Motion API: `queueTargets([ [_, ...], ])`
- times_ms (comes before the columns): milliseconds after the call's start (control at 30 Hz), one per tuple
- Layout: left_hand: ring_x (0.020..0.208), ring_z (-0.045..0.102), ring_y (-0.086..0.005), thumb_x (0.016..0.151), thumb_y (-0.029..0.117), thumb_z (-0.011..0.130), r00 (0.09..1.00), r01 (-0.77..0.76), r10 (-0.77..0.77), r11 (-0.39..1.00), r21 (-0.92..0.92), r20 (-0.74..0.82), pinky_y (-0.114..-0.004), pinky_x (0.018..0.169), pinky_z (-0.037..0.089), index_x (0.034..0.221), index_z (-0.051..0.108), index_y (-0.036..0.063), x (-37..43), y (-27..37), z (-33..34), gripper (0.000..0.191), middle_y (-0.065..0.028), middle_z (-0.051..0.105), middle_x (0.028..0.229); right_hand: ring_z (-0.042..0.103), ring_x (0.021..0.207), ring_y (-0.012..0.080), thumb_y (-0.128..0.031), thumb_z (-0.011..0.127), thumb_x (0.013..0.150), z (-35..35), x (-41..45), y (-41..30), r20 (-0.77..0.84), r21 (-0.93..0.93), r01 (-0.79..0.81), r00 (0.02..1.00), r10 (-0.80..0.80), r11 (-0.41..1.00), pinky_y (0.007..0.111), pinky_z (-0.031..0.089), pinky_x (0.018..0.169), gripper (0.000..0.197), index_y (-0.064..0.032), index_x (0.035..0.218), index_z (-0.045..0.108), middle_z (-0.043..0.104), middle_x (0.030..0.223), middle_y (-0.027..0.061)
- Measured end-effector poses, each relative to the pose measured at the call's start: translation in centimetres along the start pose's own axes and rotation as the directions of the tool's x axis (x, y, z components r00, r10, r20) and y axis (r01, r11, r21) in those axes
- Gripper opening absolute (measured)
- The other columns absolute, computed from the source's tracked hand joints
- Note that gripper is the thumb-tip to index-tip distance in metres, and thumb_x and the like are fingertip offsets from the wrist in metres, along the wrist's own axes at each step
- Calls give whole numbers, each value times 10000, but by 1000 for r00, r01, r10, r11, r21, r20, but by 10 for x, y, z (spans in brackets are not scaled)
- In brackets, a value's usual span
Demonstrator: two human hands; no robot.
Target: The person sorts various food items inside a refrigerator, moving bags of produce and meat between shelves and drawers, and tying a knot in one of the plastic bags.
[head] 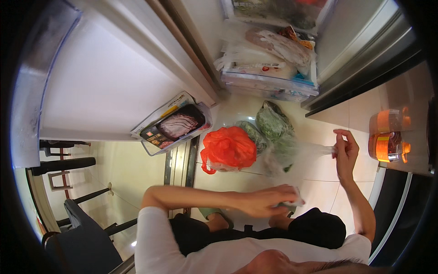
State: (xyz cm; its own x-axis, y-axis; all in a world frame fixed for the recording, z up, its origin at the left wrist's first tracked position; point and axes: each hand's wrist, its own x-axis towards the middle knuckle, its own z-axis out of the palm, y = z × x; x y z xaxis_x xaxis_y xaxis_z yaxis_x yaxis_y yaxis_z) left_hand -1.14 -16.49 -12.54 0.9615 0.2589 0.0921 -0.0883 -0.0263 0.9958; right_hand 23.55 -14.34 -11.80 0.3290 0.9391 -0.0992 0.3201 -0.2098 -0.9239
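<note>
My right hand pinches the gathered end of a clear plastic bag, stretched out to the right. The bag runs back toward leafy greens wrapped in clear plastic on the tiled floor. Another wrapped green bundle lies against a knotted red plastic bag. My left hand is low in front of my knees, blurred, with its fingers around a small whitish item. What that item is cannot be made out.
Ahead, a clear freezer drawer is pulled out, filled with bagged frozen food. The open refrigerator door at left holds a packaged meat tray in its shelf. Orange-labelled bottle at right; dark chair at lower left.
</note>
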Motion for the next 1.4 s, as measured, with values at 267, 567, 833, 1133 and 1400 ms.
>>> queueTargets([
  [267,980,525,-213,719,15,445,968,127,-25,907,-402,251,-302,833,408,1048,523,-14,147,-115,109,339,-160,538,993,605,637,286,-293,591,777,-38,22,44,398,-910,370,906,141,187,399,460,551,225,-76,747,642,612,659,133],
  [567,981,529,-181,809,152,516,869,365,-268,914,-175,416,-285,853,415,1178,516,24,139,-134,48,391,-102,570,1132,575,886,318,-196,586,754,25,53,69,801,-599,694,505,323,401,429,464,728,225,-58,931,602,596,890,151],
  [833,1008,527,-256,833,141,535,960,281,-276,948,149,-50,-327,857,426,1151,494,1,11,-143,-53,350,-158,528,1102,557,878,329,-67,585,736,80,68,46,778,-460,676,619,-106,575,411,452,710,195,-41,929,584,567,945,151],
  [1133,982,510,-253,863,202,517,915,378,-404,872,310,21,-345,845,411,1123,508,62,-42,-117,-29,296,-120,522,1064,220,1238,430,-398,785,556,134,66,127,588,-546,368,808,31,753,563,309,912,1102,-130,1388,115,175,1371,236],
  [1400,989,516,-265,859,215,516,924,345,-381,872,346,39,-334,862,410,1135,500,82,-37,-124,-12,307,-110,525,1080,209,1230,447,-321,819,495,155,52,132,489,-637,386,872,-38,668,591,284,911,1146,-184,1390,117,186,1354,222],
])
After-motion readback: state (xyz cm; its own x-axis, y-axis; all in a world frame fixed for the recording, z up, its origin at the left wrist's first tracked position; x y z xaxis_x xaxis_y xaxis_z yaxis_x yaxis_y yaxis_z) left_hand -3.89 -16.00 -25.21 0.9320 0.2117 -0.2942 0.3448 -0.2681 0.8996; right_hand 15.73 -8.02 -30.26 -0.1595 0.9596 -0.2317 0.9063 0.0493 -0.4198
